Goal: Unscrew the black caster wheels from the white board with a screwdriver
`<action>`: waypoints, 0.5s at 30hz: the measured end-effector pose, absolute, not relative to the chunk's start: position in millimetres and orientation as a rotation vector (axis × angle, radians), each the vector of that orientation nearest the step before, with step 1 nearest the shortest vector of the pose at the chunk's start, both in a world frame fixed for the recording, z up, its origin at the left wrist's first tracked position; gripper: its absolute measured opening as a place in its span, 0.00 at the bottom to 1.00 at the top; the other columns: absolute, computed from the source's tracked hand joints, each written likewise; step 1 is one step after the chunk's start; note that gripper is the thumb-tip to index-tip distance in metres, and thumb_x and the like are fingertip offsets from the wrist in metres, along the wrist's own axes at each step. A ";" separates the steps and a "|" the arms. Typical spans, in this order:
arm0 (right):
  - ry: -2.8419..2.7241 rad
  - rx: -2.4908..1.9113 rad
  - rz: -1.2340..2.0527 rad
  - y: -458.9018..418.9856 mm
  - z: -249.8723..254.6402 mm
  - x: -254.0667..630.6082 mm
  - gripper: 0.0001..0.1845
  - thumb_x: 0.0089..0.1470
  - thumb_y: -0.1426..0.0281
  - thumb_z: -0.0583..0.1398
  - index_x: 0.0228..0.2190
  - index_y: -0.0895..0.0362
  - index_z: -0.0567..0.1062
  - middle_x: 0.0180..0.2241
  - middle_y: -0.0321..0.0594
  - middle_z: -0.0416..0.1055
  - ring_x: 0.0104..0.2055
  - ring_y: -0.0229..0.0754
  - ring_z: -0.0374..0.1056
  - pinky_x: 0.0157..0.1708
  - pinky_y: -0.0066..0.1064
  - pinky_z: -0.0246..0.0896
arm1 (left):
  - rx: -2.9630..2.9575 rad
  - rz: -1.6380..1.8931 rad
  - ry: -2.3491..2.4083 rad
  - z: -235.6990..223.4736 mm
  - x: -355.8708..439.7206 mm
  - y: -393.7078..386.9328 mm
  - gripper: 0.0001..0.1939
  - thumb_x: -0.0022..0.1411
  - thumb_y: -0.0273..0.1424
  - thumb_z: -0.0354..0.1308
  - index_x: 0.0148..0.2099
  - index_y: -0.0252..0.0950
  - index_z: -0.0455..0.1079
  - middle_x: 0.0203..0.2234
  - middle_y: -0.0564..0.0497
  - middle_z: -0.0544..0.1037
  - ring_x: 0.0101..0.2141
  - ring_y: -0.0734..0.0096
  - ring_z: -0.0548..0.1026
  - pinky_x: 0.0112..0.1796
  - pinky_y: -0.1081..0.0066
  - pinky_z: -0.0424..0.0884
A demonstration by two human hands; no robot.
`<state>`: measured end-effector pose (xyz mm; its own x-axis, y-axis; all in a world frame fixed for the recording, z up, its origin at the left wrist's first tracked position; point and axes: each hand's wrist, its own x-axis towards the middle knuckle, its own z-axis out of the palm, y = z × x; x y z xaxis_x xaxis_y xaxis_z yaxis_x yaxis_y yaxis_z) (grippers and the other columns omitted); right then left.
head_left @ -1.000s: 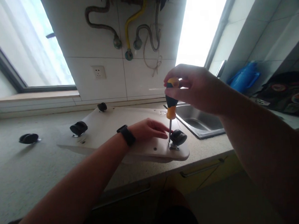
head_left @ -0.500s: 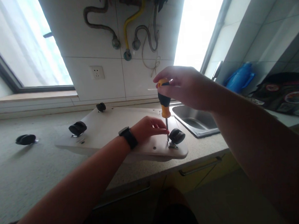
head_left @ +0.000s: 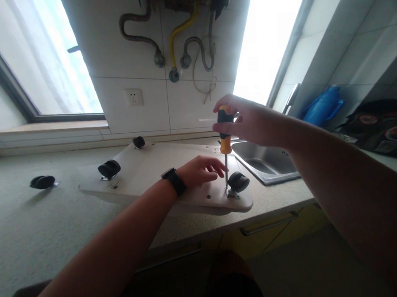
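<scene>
My right hand (head_left: 252, 122) grips the yellow-and-black handle of a screwdriver (head_left: 226, 145), held upright. Its tip meets the metal plate of a black caster (head_left: 239, 182) at the near right corner of a white panel (head_left: 167, 156). The screw head under the tip is too small to make out. My left hand (head_left: 202, 169), a watch on its wrist, rests over the panel just left of the screwdriver shaft. Its fingers are loosely bent and apart, with nothing visible in them. Two more casters, one nearer (head_left: 109, 169) and one farther back (head_left: 138, 142), stand on the panel's left part.
A loose caster (head_left: 42, 182) lies on the speckled countertop (head_left: 14, 220) at left. Right of the panel is a steel sink (head_left: 262, 160). A blue jug (head_left: 322, 105) and a dark bag (head_left: 380, 123) sit farther right. Pipes and a socket (head_left: 134, 97) are on the tiled wall.
My left fingers have come away from the bottom of the screwdriver shaft and loosened. The right hand stays on the handle, its grip slightly shifted. The whole view has shifted a little.
</scene>
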<state>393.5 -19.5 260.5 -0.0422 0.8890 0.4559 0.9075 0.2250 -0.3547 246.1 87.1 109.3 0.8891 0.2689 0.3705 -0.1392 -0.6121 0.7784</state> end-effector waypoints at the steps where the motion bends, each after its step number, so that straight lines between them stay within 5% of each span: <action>1: -1.934 -1.642 -0.060 -19.2 260.0 395.2 0.29 0.48 0.57 0.66 0.52 0.52 0.73 0.45 0.47 0.73 0.35 0.47 0.72 0.31 0.42 0.71 | 2.154 0.569 0.088 109.7 245.8 86.8 0.13 0.58 0.19 0.58 0.43 0.34 0.79 0.38 0.47 0.83 0.34 0.73 0.76 0.36 0.70 0.70; 8: -1.826 -1.637 0.054 -23.4 261.6 389.8 0.33 0.44 0.74 0.63 0.55 0.55 0.72 0.47 0.48 0.75 0.41 0.50 0.74 0.38 0.45 0.74 | 1.973 0.535 0.065 106.2 245.4 85.9 0.09 0.64 0.29 0.62 0.46 0.36 0.81 0.44 0.44 0.83 0.43 0.68 0.79 0.46 0.65 0.72; 12: -1.753 -1.514 0.231 -21.9 259.8 378.9 0.28 0.42 0.79 0.59 0.48 0.57 0.74 0.46 0.46 0.76 0.44 0.47 0.73 0.42 0.42 0.74 | 1.914 0.506 0.099 106.6 243.8 84.6 0.19 0.65 0.34 0.63 0.57 0.39 0.76 0.46 0.42 0.83 0.36 0.71 0.78 0.33 0.71 0.71; 15: -1.809 -1.532 0.116 -19.8 259.2 374.5 0.20 0.48 0.73 0.60 0.45 0.56 0.75 0.40 0.45 0.74 0.38 0.45 0.71 0.35 0.40 0.71 | 1.912 0.532 0.099 112.5 242.0 79.5 0.14 0.67 0.34 0.60 0.52 0.37 0.79 0.45 0.42 0.83 0.32 0.74 0.76 0.26 0.75 0.65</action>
